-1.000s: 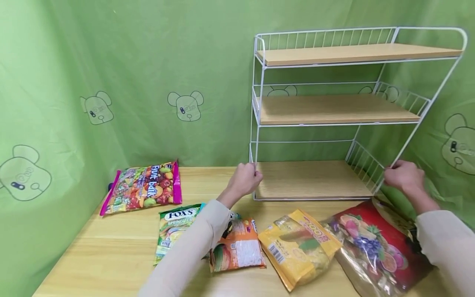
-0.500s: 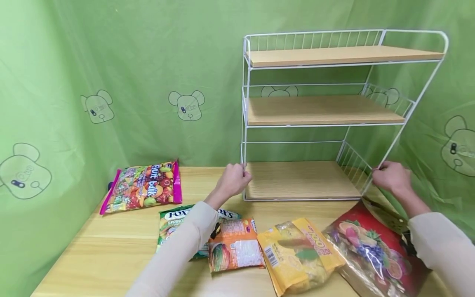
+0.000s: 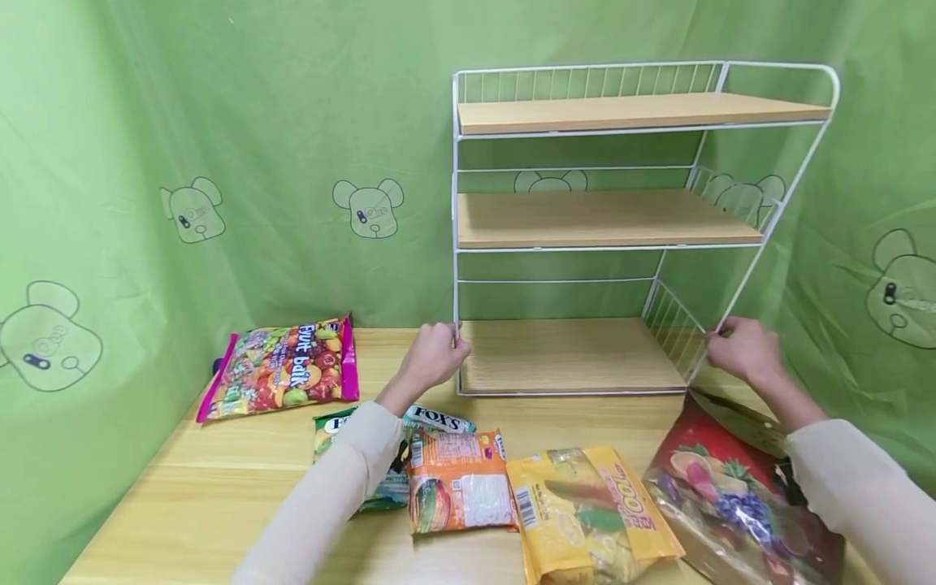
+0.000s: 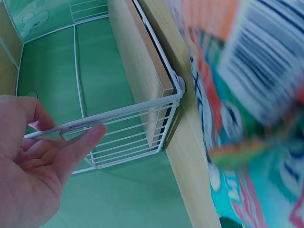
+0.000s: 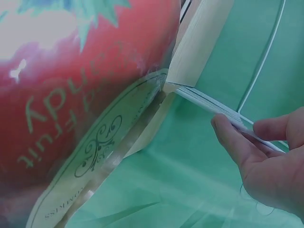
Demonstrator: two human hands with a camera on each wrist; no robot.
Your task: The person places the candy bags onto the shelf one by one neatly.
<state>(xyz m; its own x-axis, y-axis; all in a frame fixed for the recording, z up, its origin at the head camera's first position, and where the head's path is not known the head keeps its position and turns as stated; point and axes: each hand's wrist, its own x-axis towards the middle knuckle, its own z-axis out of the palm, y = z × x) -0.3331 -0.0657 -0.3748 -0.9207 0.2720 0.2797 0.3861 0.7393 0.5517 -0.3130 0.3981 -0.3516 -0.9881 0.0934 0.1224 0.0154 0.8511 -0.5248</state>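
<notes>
A white wire rack [image 3: 570,249] with three wooden shelves [image 3: 570,353] stands upright at the back right of the table. Its front left post is held low down by my left hand [image 3: 431,354]. In the left wrist view, the thumb and fingers [image 4: 80,147] of that hand curl round the white wire. My right hand [image 3: 746,351] grips the front right post at about the same height. The right wrist view shows its fingers [image 5: 232,137] around the post. A red fruit candy bag [image 3: 738,487] lies below the right forearm, partly covered by it.
An orange packet [image 3: 464,487] and a yellow bag [image 3: 588,512] lie in front of the rack. Green and teal Fox's candy bags [image 3: 439,420] are partly under my left sleeve. A Fruit balls-style pink-edged bag [image 3: 285,370] rests at the back left. Green curtains [image 3: 292,122] surround the wooden table.
The rack has slid left along the table, with both hands moving along on its posts. The yellow bag has shifted slightly toward me.
</notes>
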